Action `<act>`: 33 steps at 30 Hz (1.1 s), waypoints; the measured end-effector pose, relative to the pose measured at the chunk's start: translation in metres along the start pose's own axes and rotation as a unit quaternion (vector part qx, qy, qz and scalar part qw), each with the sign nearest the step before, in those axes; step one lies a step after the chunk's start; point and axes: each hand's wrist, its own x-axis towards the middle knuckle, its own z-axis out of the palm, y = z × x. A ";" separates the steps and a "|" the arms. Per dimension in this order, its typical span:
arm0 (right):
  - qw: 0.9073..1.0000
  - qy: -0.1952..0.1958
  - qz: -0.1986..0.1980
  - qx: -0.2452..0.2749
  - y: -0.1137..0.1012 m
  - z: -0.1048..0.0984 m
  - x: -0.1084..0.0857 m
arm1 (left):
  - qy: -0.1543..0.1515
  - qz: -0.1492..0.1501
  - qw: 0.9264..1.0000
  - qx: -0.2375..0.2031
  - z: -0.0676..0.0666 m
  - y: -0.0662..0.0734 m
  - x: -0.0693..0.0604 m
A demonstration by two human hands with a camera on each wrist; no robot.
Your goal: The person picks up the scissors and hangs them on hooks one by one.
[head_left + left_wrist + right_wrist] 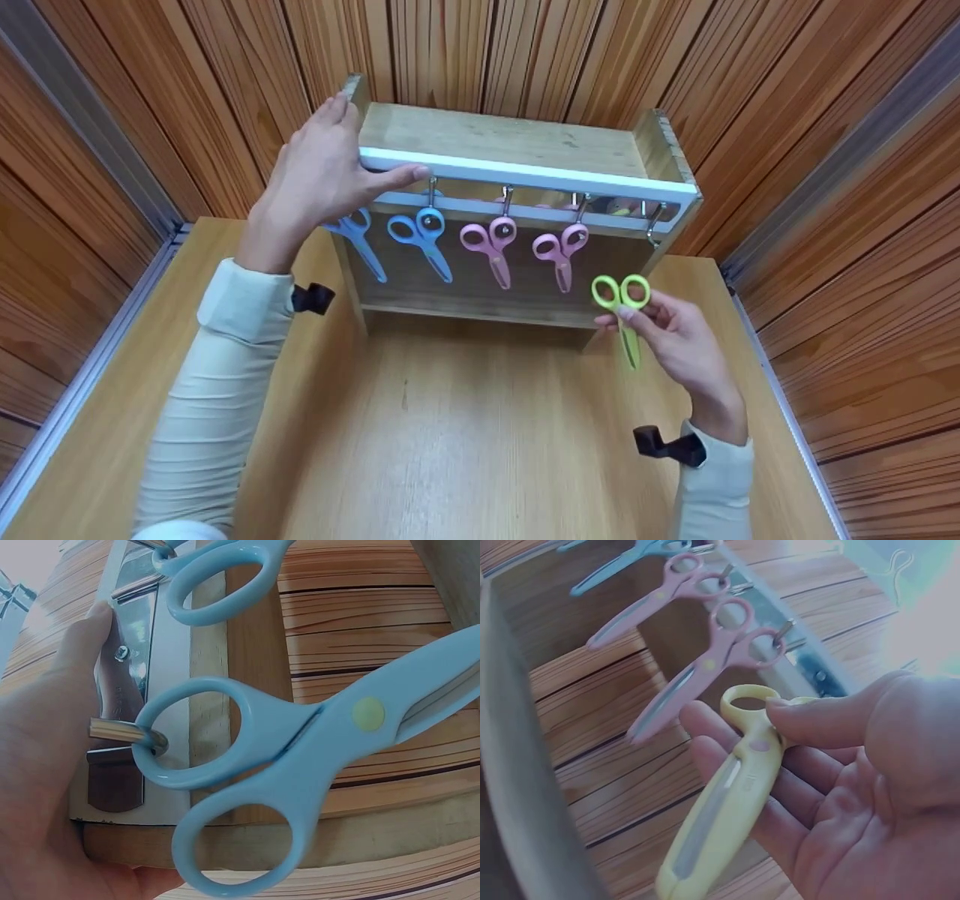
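My right hand pinches yellow-green scissors between thumb and fingers, blades pointing down, just below a bare metal hook at the right end of the rack. My left hand holds the left corner of the wooden rack, its thumb lying along the white front rail and its fingers at the side board. Close to that hand hang blue scissors and a second blue pair. Pink scissors and another pink pair hang from hooks farther right.
The rack stands on a wooden table, near a wood-patterned back wall. Similar panels rise on both sides, with metal rails along the table's sides. Black wrist mounts stick out from both sleeves.
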 end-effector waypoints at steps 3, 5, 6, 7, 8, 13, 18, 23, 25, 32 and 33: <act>1.000 0.014 -0.020 -0.002 -0.008 -0.003 0.006 | 0.005 0.004 1.000 0.004 0.000 0.000 -0.001; 0.999 0.027 -0.024 -0.001 -0.012 -0.007 0.010 | 0.005 0.005 1.000 0.005 0.001 0.002 0.001; 0.999 0.033 -0.024 0.000 -0.014 -0.009 0.011 | 0.005 0.004 1.000 0.006 0.001 0.003 0.002; 0.999 0.037 -0.023 -0.001 -0.015 -0.010 0.013 | 0.004 0.004 1.000 0.006 0.002 0.004 0.002; 0.999 0.041 -0.021 0.000 -0.016 -0.012 0.014 | 0.003 0.004 1.000 0.007 0.002 0.004 0.003; 0.998 0.053 -0.011 0.015 -0.019 -0.017 0.016 | -0.002 0.007 1.000 0.011 0.006 0.007 0.004; 0.998 0.058 -0.013 0.036 -0.018 -0.021 0.024 | -0.001 0.005 1.000 0.007 0.004 0.007 0.004; 0.997 0.057 -0.015 0.054 -0.010 -0.022 0.032 | 0.004 0.003 1.000 0.003 0.004 0.005 0.003; 0.996 0.055 -0.015 0.063 -0.007 -0.022 0.034 | 0.002 0.002 1.000 0.002 0.005 0.004 0.002; 0.994 0.055 -0.023 0.088 0.001 -0.020 0.039 | 0.002 0.005 1.000 -0.002 0.006 0.004 0.004; 0.994 0.055 -0.024 0.093 0.001 -0.020 0.039 | 0.004 0.006 1.000 -0.002 0.006 0.004 0.004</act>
